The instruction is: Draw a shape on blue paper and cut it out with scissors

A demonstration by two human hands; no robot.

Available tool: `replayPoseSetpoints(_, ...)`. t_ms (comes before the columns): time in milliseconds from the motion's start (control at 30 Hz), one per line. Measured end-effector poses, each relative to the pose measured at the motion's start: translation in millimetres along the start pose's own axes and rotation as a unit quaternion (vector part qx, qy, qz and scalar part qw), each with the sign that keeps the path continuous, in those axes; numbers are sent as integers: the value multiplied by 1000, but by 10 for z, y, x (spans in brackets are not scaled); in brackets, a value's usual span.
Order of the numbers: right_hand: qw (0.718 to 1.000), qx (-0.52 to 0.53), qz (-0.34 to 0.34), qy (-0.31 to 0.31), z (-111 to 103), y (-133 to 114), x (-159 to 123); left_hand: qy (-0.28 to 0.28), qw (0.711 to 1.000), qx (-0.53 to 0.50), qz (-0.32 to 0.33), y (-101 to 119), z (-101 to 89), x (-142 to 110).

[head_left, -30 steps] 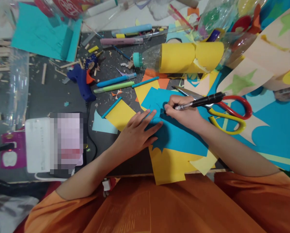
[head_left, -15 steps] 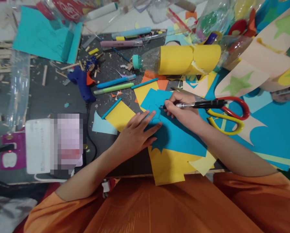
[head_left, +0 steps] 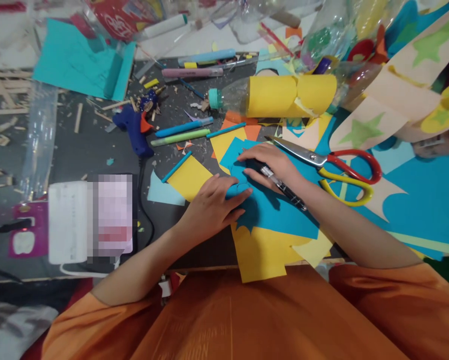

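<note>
My left hand (head_left: 212, 207) rests on the left edge of a blue paper sheet (head_left: 284, 217), some fingers bent and others stretched out apart. Thin curved outlines are drawn on the sheet by its fingertips. Over the upper part of the sheet, my right hand (head_left: 271, 162) has its fingertips near the left edge, with a black and clear pen (head_left: 284, 189) tucked against the thumb and slanting back toward the wrist. Scissors (head_left: 322, 162) with one red and one yellow handle lie just beyond my right hand. Yellow paper (head_left: 262, 255) sticks out from beneath the blue sheet.
A bottle wrapped in yellow paper (head_left: 273, 97) lies at the back. On the left are a blue glue gun (head_left: 134, 131), its cord, and a white box-shaped device (head_left: 68, 222). Markers (head_left: 184, 127), wood sticks and paper scraps are scattered about. Star-patterned paper (head_left: 363, 131) stands at right.
The pen has swung from pointing at the drawn outline to lying back along my right hand. That hand has moved slightly left, its fingers reaching out. Some left fingers have bent.
</note>
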State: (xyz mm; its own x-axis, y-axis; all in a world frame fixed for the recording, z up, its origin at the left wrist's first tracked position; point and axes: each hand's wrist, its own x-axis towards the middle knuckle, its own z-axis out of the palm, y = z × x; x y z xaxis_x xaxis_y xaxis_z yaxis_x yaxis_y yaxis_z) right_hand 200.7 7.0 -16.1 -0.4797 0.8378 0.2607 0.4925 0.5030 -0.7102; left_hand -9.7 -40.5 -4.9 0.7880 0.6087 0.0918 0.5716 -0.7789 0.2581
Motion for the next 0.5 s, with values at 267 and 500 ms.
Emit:
replayPoseSetpoints(267, 993, 96, 67, 31, -37, -55, -43, 43, 991, -115, -60, 24, -34, 13)
replayPoseSetpoints(500, 976, 170, 76, 113, -150, -215, -16, 77, 745, -583, -314, 16, -193, 136)
